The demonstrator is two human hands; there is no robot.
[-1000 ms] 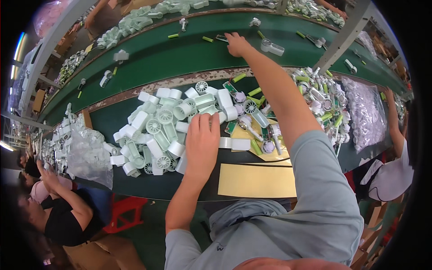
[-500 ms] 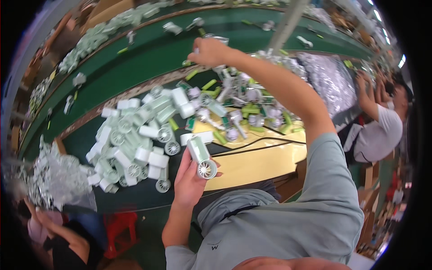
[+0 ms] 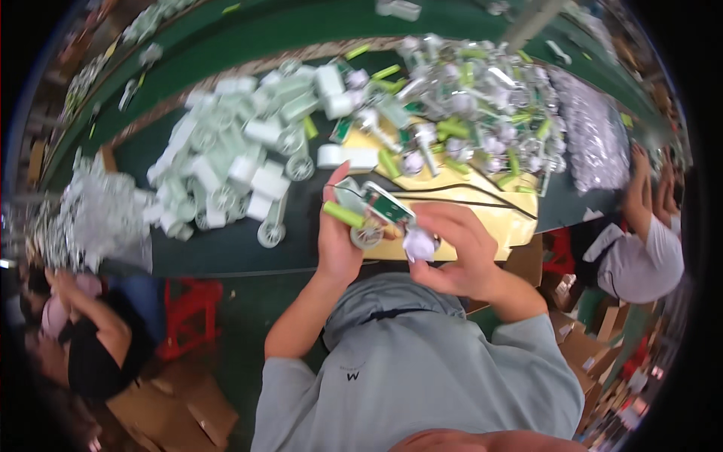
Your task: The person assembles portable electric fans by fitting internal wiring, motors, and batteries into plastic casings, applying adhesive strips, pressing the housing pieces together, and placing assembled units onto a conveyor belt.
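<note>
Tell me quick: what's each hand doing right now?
Left hand: closed around a pale green housing.
Right hand: closed on a circuit-board assembly by its pale round end.

Pale plastic shell (image 3: 349, 195) tilting, round grille (image 3: 367, 237) facing up, lime battery (image 3: 343, 214) crossing the shell, green circuit board (image 3: 388, 205) slanting alongside, whitish motor (image 3: 419, 245) sitting at the board's lower end
</note>
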